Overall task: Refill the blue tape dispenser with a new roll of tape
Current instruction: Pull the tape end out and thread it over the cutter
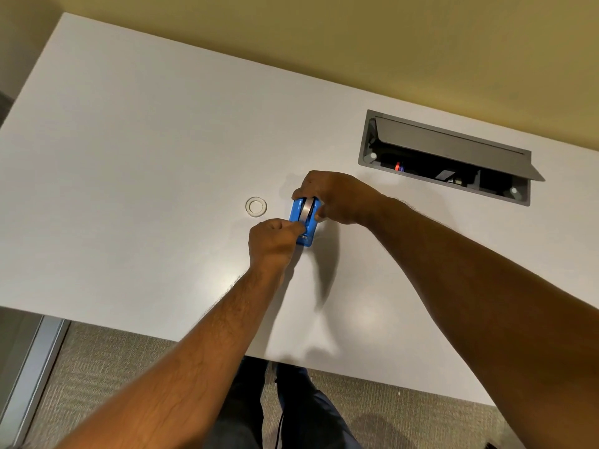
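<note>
The blue tape dispenser (pixel 303 220) stands mid-table (pixel 146 140), its long axis running from far edge to near edge, the right hand (pixel 337 197) clamped around its far end. The left hand (pixel 274 243) pinches the tape end at the near cutter end; an empty ring (pixel 256 207) lies just left

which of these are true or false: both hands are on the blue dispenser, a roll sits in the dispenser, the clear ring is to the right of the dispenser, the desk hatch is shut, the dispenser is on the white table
1. Both hands are on the blue dispenser. True: the left hand pinches at its near end and the right hand grips its far end.
2. A roll sits in the dispenser. True.
3. The clear ring lies to the right of the dispenser. False: it lies to its left, apart from it.
4. The desk hatch is shut. False: its lid is raised.
5. The dispenser is on the white table. True.
</note>
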